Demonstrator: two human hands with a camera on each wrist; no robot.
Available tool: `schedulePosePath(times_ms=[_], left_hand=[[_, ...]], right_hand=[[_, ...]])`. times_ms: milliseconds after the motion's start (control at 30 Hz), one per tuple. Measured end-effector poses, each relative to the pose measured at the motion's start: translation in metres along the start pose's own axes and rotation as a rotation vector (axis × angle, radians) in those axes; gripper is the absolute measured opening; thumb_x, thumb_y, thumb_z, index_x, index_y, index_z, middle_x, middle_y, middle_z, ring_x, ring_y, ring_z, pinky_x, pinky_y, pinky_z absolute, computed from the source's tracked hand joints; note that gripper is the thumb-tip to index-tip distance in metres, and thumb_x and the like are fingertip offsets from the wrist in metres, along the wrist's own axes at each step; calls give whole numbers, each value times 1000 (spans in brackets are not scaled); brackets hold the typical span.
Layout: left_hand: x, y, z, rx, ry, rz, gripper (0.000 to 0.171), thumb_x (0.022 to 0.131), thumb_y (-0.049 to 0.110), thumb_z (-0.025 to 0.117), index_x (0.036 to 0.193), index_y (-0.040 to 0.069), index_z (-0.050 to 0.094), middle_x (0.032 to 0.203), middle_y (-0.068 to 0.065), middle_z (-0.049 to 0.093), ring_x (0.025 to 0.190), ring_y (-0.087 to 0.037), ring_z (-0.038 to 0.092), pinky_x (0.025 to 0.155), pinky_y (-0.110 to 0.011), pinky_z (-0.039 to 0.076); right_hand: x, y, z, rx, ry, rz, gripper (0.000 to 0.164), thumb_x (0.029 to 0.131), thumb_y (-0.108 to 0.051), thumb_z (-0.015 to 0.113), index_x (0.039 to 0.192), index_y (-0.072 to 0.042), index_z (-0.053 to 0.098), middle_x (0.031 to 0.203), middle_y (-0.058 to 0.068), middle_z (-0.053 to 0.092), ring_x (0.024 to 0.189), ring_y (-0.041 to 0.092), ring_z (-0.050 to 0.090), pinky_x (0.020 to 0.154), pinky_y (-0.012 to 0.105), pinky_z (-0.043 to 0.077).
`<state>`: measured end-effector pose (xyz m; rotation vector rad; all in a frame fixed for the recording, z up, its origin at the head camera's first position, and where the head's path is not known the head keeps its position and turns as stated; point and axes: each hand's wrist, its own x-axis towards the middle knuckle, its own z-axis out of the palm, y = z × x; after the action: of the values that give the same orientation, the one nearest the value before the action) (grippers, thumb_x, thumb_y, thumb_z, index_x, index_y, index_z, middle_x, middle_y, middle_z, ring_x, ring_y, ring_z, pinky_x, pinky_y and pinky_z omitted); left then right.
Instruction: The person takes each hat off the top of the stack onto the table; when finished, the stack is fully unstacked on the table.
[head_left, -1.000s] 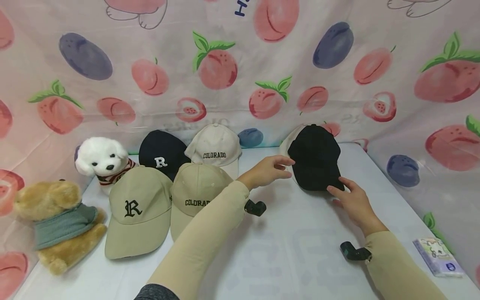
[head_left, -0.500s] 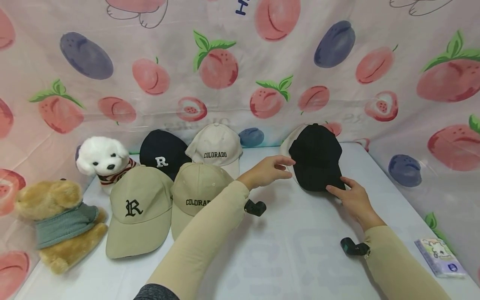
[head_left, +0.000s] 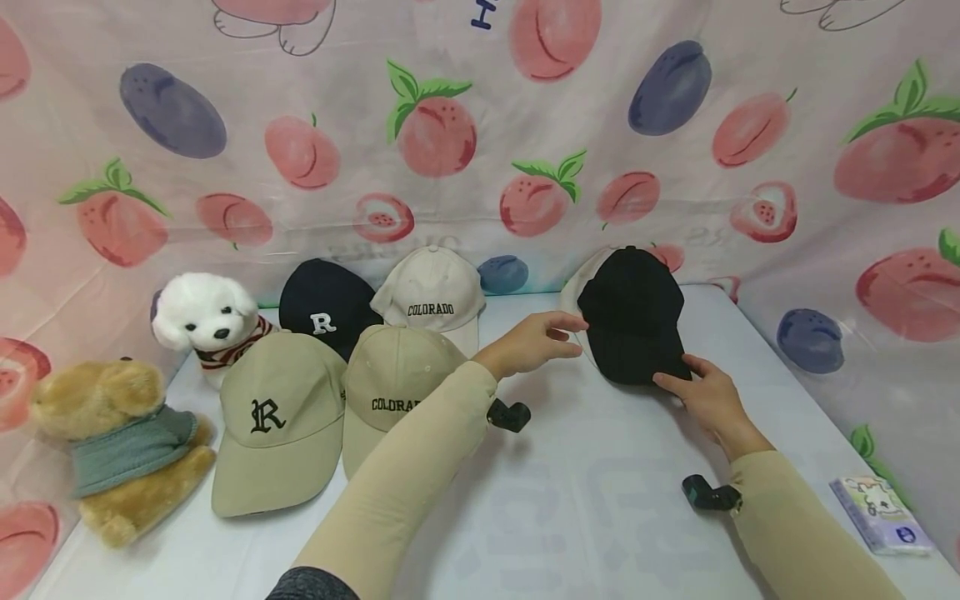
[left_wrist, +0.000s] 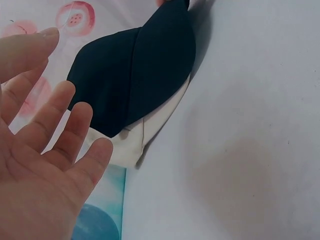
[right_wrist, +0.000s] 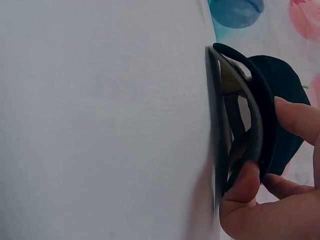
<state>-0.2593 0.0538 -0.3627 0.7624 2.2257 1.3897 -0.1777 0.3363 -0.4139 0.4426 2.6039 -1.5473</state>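
A black baseball cap [head_left: 632,308] lies at the back right, over a cream cap [head_left: 572,287] that shows along its left edge. My right hand [head_left: 708,400] pinches the right front of the black brim; in the right wrist view the thumb [right_wrist: 245,185] is under it and fingers are above. The left hand [head_left: 532,342] hovers just left of the two caps, fingers loosely bent and holding nothing. From the left wrist, its palm [left_wrist: 45,185] appears beside the black crown [left_wrist: 105,75]. The cream cap is mostly hidden.
On the left stand a navy cap [head_left: 326,304], a white Colorado cap [head_left: 429,287], a khaki R cap [head_left: 281,400] and a beige Colorado cap [head_left: 397,375], partly behind my left forearm. A white plush dog [head_left: 202,312], a teddy bear [head_left: 135,450] and a tissue pack [head_left: 879,512] lie around.
Very little differs. The head view has shifted slightly, and the front of the black brim sits a touch lower in the picture; both hands stay nearly in place.
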Motion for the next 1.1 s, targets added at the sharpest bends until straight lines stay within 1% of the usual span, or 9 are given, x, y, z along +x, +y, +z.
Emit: schedulePosePath(times_ms=[133,267,400,533,633,733,867,967,1100], left_hand=[[3,-1,1,13,0,21,44,96,20,69,139,12,60,138,2,56,123,-18,50,96,-30,48],[7,-2,1,4,8,20,46,97,19,68,141,11,58,140,1,54,127,-22,50,98,-33,47],[9,-3,2,-10,26,1,47,96,18,68,142,13,57,141,0,53,128,-23,49,98,-37,48],[13,-5,5,-16,36,4,49,96,17,68,143,14,55,144,-2,51,129,-25,48,99,-37,47],[16,-5,7,-16,50,-3,51,96,19,69,145,16,54,147,-1,49,130,-23,47,100,-36,47],[20,-5,10,-25,63,-31,54,95,20,70,146,19,52,150,0,46,133,-21,45,103,-39,45],[28,-5,14,-52,78,-72,56,96,22,70,148,22,50,154,-4,42,138,-21,41,106,-46,42],[33,-4,17,-59,93,-80,57,95,23,71,148,24,49,155,-5,40,139,-22,40,106,-46,42],[39,3,20,-64,100,-58,60,96,21,70,151,23,47,157,-4,37,143,-24,35,107,-46,40]], right_hand=[[-6,3,-3,-41,-4,6,94,95,-37,69,155,9,13,159,33,12,146,49,9,115,59,18],[-14,6,-5,-58,-33,5,98,93,-40,70,156,9,12,159,35,10,146,50,9,114,61,20],[-21,10,-6,-62,-54,-7,101,92,-41,72,156,8,12,158,36,12,144,52,14,111,61,26],[-27,13,-6,-76,-59,-15,99,92,-40,72,155,9,14,155,39,17,141,52,23,108,60,32],[-31,14,-6,-89,-60,-13,99,92,-40,73,155,10,14,154,40,18,139,53,26,107,60,34],[-34,15,-6,-116,-57,-12,100,91,-41,73,154,10,14,155,39,16,141,54,21,108,62,31],[-38,15,-7,-146,-53,-14,100,91,-42,72,154,11,15,156,38,15,143,55,14,110,64,25],[-41,15,-7,-157,-55,-13,99,91,-42,72,154,10,16,155,39,15,142,55,17,109,63,28],[-43,14,-8,-161,-62,-13,97,92,-39,72,154,11,16,155,39,16,140,55,23,105,61,36]])
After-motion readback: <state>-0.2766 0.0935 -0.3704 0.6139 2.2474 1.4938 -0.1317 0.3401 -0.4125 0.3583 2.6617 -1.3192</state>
